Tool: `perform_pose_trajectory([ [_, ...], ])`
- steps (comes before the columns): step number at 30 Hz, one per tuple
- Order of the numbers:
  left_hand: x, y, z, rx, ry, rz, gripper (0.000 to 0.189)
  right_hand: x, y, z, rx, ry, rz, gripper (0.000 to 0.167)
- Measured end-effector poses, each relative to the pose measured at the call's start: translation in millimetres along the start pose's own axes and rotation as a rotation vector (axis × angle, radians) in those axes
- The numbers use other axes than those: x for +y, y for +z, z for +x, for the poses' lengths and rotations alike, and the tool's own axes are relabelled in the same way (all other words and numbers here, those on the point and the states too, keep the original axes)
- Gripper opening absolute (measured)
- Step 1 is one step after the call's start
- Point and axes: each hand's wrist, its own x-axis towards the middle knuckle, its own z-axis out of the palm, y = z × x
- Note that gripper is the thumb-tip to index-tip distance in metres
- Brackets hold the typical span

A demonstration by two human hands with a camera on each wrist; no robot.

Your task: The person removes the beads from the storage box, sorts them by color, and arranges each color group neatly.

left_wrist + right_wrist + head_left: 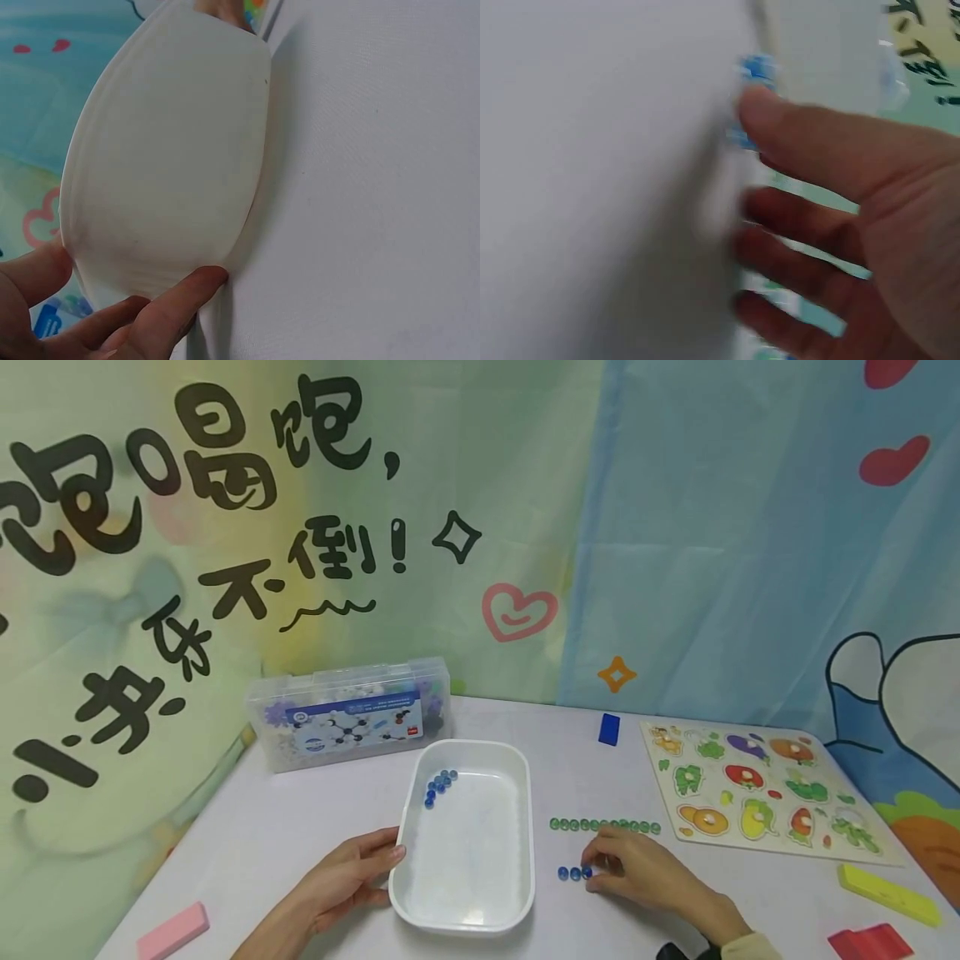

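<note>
A white rectangular tray [472, 860] stands mid-table with several blue glass beads [441, 783] in its far left corner. My left hand [348, 877] grips its left side, thumb at the rim and fingers against the outer wall; the left wrist view shows the tray's outside [165, 165]. Right of the tray, my right hand [645, 868] pinches the rightmost bead [587, 872] of a short row of blue beads [563, 873]. The right wrist view is blurred, with the thumb beside the blue beads [757, 67]. A line of green beads [584, 825] lies just beyond that hand, partly hidden by it.
Behind the tray stands a clear plastic box [352, 718] of colourful parts. A blue block [609, 729] and a vegetable puzzle board [765, 789] lie at back right. Yellow [888, 894] and red blocks [870, 942] sit front right, a pink block [173, 932] front left.
</note>
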Motion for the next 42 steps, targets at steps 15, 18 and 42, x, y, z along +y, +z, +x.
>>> perform_pose_trajectory([
  [15, -1.4, -1.0, 1.6, 0.003, 0.001, -0.003, 0.071, -91, -58, 84.3, 0.022, -0.274, -0.04, 0.024],
  [18, -1.5, -1.7, 2.2, -0.007, 0.003, -0.014, 0.07, -112, -53, 113.9, -0.027, -0.298, -0.064, 0.022],
  [42, -3.7, -4.5, 0.1, -0.071, 0.042, -0.072, 0.07, -140, 42, 182.7, -0.152, -0.091, -0.289, 0.02],
])
